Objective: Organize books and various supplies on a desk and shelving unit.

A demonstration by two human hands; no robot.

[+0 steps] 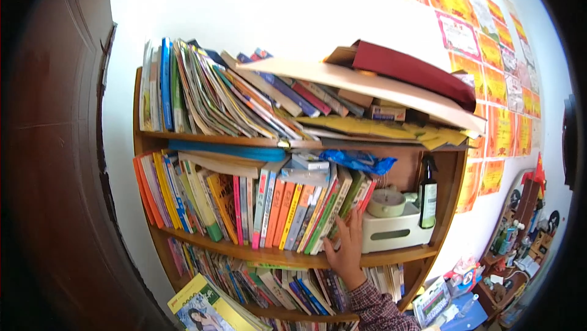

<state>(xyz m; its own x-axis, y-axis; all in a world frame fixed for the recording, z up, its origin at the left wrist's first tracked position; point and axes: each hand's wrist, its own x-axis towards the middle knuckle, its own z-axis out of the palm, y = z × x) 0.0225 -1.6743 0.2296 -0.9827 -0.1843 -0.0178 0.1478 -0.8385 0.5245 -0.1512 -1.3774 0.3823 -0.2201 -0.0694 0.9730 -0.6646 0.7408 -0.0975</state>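
My right hand (346,248), in a checked sleeve (378,308), reaches up to the bookshelf's middle row with its fingers spread. Its fingertips are at the right end of the row, at or close against the red-spined book (365,195) and the green books (349,200) beside it. The hand grips nothing that I can see. Right of the fingers stands a white plastic box (396,234) with a slot. My left hand is out of view. At the lower left, a stack of books with a yellow-green cover (208,305) juts up before the shelf.
A light green pot-shaped item (386,202) tops the white box, beside a dark spray bottle (428,193). A large board (321,78) and a maroon folder (408,69) overhang the top shelf. A brown door (59,147) stands left; a cluttered dresser (506,276) stands right.
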